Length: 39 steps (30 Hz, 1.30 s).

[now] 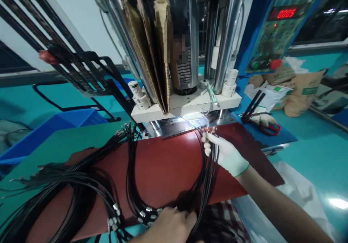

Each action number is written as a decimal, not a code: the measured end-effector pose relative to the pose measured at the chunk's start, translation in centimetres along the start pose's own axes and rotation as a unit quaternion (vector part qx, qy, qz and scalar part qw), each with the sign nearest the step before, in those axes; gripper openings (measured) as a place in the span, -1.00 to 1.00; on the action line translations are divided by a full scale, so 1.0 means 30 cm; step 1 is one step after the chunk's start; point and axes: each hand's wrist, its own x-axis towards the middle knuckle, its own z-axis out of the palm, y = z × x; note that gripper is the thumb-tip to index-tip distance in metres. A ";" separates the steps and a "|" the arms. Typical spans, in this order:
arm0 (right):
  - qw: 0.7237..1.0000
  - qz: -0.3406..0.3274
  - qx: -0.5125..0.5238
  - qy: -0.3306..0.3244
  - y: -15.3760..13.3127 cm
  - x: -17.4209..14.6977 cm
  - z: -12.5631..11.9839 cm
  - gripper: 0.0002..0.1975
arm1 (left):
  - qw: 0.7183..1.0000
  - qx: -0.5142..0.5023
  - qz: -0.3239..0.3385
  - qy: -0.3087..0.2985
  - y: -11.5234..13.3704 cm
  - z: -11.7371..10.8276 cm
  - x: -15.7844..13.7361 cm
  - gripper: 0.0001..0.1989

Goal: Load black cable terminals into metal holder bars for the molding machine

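Black cables (206,177) loop over the red mat (163,170) on the desk, running from the right hand (225,154) by the machine down to the left hand (168,226) at the near edge. Red display (285,13) up right reads 0005. Right hand, white glove, fingers closed round cable ends; left hand bare, fingers curled on the bundle w/ metal connectors (144,214) just beside it.

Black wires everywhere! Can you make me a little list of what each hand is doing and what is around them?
Right hand: white-gloved right hand pinches the ends of a bundle of thin black cables near the machine's lit slot
Left hand: bare left hand rests on the cables' lower loop
Surface: dark red mat
Behind: upright press machine with steel columns
Display: red digits
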 end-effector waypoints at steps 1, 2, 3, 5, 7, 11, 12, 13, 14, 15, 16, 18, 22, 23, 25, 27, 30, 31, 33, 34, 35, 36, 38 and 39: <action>0.999 0.041 -0.020 -0.017 0.006 0.010 -0.005 -0.85 | 0.999 -0.029 0.009 0.017 -0.019 -0.043 0.006 -0.67; 0.996 0.076 -0.045 -0.025 0.012 0.018 -0.010 -0.83 | 0.997 -0.058 0.002 0.051 -0.052 -0.090 0.021 -0.61; 0.991 0.104 -0.074 -0.029 0.017 0.025 -0.015 -0.81 | 0.992 -0.075 -0.025 0.098 -0.098 -0.138 0.044 -0.57; 0.979 0.145 -0.137 -0.032 0.023 0.035 -0.024 -0.77 | 0.966 -0.025 -0.106 0.235 -0.223 -0.220 0.118 -0.62; 0.968 0.175 -0.176 -0.039 0.027 0.038 -0.031 -0.74 | 0.941 0.065 -0.150 0.297 -0.359 -0.268 0.214 -0.72; 0.958 0.167 -0.227 -0.059 0.033 0.029 -0.043 -0.69 | 0.943 0.137 -0.182 0.241 -0.518 -0.272 0.371 -0.73; 0.955 0.157 -0.244 -0.066 0.034 0.024 -0.046 -0.68 | 0.947 0.140 -0.180 0.227 -0.526 -0.265 0.385 -0.76; 0.951 0.148 -0.262 -0.072 0.034 0.018 -0.049 -0.67 | 0.948 0.142 -0.181 0.218 -0.525 -0.258 0.385 -0.77; 0.946 0.140 -0.281 -0.077 0.033 0.012 -0.052 -0.66 | 0.949 0.139 -0.188 0.213 -0.518 -0.252 0.372 -0.78; 0.941 0.131 -0.301 -0.079 0.031 0.005 -0.053 -0.66 | 0.948 0.131 -0.203 0.208 -0.507 -0.245 0.347 -0.78; 0.936 0.122 -0.322 -0.076 0.028 -0.002 -0.052 -0.66 | 0.945 0.118 -0.227 0.202 -0.495 -0.240 0.311 -0.78; 0.924 0.105 -0.361 -0.061 0.022 -0.014 -0.044 -0.69 | 0.940 0.066 -0.273 0.193 -0.472 -0.228 0.221 -0.79; 0.902 0.086 -0.420 -0.049 0.018 -0.021 -0.001 -0.76 | 0.902 -0.202 -0.312 0.221 -0.417 -0.205 0.066 -0.67; 0.897 0.090 -0.429 -0.054 0.022 -0.019 0.013 -0.78 | 0.871 -0.299 -0.325 0.217 -0.399 -0.200 0.051 -0.59; 0.889 0.110 -0.438 -0.069 0.038 -0.015 0.039 -0.77 | 0.790 -0.486 -0.329 0.175 -0.358 -0.191 0.055 -0.47; 0.884 0.137 -0.438 -0.095 0.061 -0.013 0.058 -0.70 | 0.715 -0.630 -0.277 0.121 -0.319 -0.183 0.093 -0.48; 0.879 0.145 -0.435 -0.130 0.096 -0.019 0.072 -0.65 | 0.649 -0.737 -0.154 0.110 -0.272 -0.172 0.171 -0.55; 0.880 0.137 -0.437 -0.124 0.105 -0.021 0.073 -0.66 | 0.640 -0.748 -0.126 0.122 -0.260 -0.169 0.195 -0.55; 0.879 0.119 -0.452 -0.093 0.120 -0.025 0.076 -0.69 | 0.639 -0.746 -0.104 0.156 -0.241 -0.162 0.230 -0.55; 0.875 0.113 -0.465 -0.076 0.125 -0.026 0.077 -0.71 | 0.640 -0.741 -0.110 0.173 -0.234 -0.159 0.242 -0.55; 0.868 0.105 -0.481 -0.065 0.128 -0.026 0.078 -0.72 | 0.639 -0.737 -0.122 0.184 -0.228 -0.156 0.250 -0.55; 0.859 0.099 -0.499 -0.060 0.131 -0.026 0.081 -0.72 | 0.636 -0.735 -0.134 0.192 -0.225 -0.153 0.256 -0.55; 0.845 0.083 -0.524 -0.060 0.134 -0.026 0.086 -0.73 | 0.633 -0.735 -0.146 0.196 -0.220 -0.148 0.261 -0.55; 0.843 0.076 -0.529 -0.061 0.135 -0.026 0.089 -0.73 | 0.633 -0.733 -0.147 0.199 -0.219 -0.145 0.261 -0.55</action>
